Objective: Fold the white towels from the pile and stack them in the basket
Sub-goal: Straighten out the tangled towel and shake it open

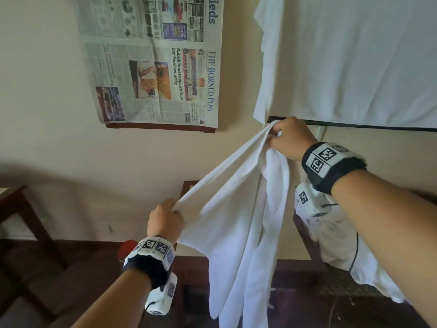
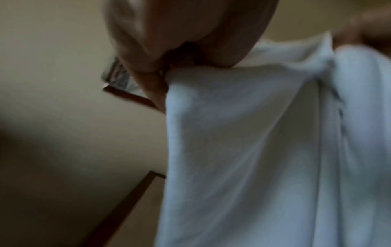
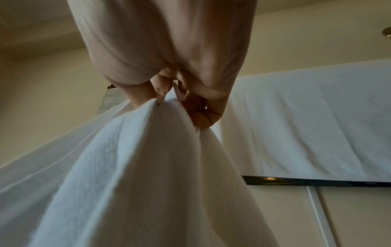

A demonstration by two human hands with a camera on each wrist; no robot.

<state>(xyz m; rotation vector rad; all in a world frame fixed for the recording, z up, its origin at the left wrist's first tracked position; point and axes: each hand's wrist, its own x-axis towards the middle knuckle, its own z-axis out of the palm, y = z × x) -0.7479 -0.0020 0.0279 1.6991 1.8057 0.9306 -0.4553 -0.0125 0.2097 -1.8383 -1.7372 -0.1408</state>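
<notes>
I hold one white towel [image 1: 236,221] up in the air in front of the wall. My left hand [image 1: 165,218] grips its lower left corner, fingers curled round the cloth. My right hand [image 1: 288,138] pinches the upper edge higher up and to the right. The towel [image 2: 243,150] hangs in long folds below both hands. In the right wrist view my right hand's fingertips [image 3: 160,93] pinch the bunched towel edge [image 3: 148,158]. In the left wrist view my left hand [image 2: 180,55] clutches the cloth; that picture is blurred. No basket or pile shows.
A newspaper [image 1: 151,62] covers a framed picture on the wall at upper left. A white cloth [image 1: 354,60] drapes over a dark wall-mounted screen at upper right. Dark wooden furniture [image 1: 28,233] stands low at left. A white garment [image 1: 331,245] lies behind my right arm.
</notes>
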